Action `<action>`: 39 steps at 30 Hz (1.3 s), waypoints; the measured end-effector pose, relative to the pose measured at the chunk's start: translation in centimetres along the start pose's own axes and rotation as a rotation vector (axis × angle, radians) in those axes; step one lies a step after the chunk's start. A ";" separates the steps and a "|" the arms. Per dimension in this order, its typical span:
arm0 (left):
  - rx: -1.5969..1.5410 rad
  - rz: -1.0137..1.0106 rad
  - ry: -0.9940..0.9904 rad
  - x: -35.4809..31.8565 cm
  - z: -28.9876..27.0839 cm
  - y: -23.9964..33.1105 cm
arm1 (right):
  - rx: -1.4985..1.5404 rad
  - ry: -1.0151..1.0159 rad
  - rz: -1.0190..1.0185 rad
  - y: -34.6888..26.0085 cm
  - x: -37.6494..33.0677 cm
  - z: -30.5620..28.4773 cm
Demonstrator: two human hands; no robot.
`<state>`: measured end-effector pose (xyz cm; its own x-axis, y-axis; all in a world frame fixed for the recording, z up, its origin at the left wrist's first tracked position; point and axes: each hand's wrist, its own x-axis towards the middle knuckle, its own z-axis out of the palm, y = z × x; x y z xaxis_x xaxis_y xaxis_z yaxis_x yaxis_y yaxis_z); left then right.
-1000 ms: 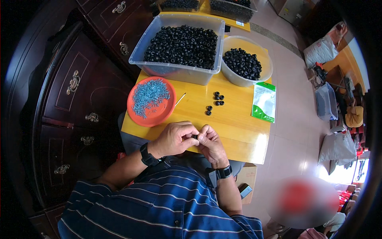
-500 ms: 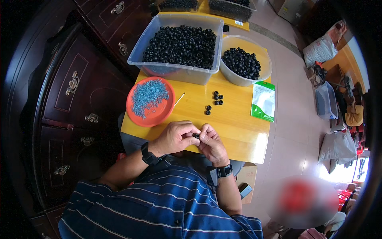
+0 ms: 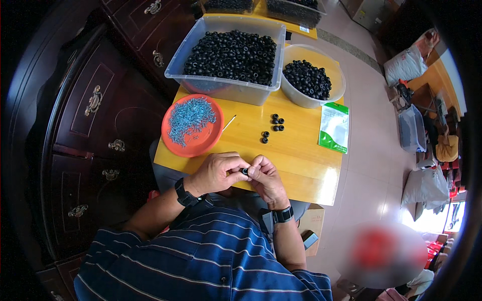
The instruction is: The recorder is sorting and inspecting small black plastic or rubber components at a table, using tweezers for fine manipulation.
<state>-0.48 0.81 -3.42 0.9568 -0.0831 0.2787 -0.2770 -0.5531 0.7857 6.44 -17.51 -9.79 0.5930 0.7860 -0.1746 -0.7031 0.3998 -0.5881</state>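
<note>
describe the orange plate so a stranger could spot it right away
On the yellow table, look at the near left corner, in front of the big clear bin. The orange plate is there: the only round, flat dish, heaped with tiny blue screws.

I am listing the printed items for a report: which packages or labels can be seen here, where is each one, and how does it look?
Pouch: flat rectangular bag, green and white, lying on the yellow table at its right edge, below the round tub.
Label: small white sticker on the far bin; too small to tell more.
</note>
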 end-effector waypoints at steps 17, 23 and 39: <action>-0.087 -0.008 0.045 -0.6 0.2 -0.3 | -0.047 0.035 0.017 0.0 -0.2 0.6; -0.122 -0.095 0.003 -0.5 0.0 0.3 | -0.051 0.067 0.014 0.2 -0.2 0.6; -0.357 -0.192 0.006 -0.9 0.4 0.0 | 0.025 0.038 0.016 -0.2 -0.1 0.4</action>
<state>-1.32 0.54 -3.94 0.9939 -0.0007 0.1102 -0.1073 -0.2357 0.9659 6.42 -17.48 -9.36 0.5958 0.7742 -0.2138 -0.7218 0.3993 -0.5653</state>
